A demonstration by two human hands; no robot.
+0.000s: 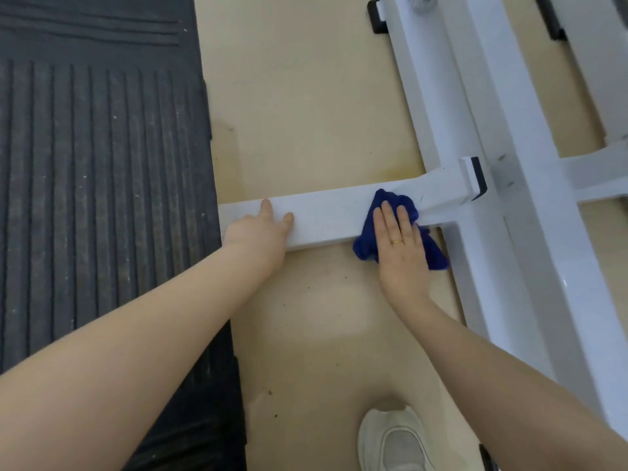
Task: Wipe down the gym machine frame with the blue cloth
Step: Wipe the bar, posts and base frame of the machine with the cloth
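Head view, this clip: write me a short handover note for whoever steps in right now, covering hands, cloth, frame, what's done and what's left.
Left hand: open, fingers resting on the far-left end of the white crossbar, bracing.
Right hand: open, flat fingers pressing the blue cloth onto the crossbar near its joint with the long frame rail.
Cloth: bunched, draped over the bar's near edge.
Done: cannot tell which parts are wiped.
Left: probably the crossbar towards the left hand, then the long rails.

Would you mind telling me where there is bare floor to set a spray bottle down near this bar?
The beige floor is bare between the black ribbed rubber mat and the white metal frame rail, beyond the white crossbar. It is crowded at the crossbar, where both hands and the blue cloth sit.
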